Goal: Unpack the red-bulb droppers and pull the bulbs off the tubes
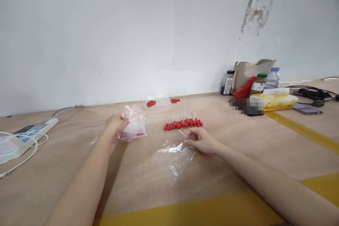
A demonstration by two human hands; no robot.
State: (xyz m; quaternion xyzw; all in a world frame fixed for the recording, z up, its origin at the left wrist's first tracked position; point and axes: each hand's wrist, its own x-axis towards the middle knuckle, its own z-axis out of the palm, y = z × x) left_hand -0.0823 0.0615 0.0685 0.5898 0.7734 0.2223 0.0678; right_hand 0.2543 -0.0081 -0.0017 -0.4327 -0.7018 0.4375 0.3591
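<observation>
My left hand (pixel 115 123) is closed on a pink-tinted clear plastic bag (pixel 134 127), with its fingers at the bag's left side. Some red shows along the lower edge of that bag. A clear plastic bag (pixel 173 159) hangs from my right hand (pixel 200 140), which pinches it by its upper corner just above the table. Beyond the right hand lies a row of thin clear droppers (pixel 182 122) with red bulbs, their bulbs toward me. Near the wall, a clear flat bag (pixel 162 101) lies beside small red pieces (pixel 151 103), with more red pieces (pixel 175 101) to its right.
A white power strip (pixel 39 134) with cables lies at left. At back right stand a dark-capped bottle (pixel 227 83), a beige bag (pixel 249 72), a green-lidded jar (pixel 258 84), a water bottle (pixel 272 78) and a yellow tissue pack (pixel 275 101). A phone (pixel 307 108) and black cables (pixel 315 94) lie farther right.
</observation>
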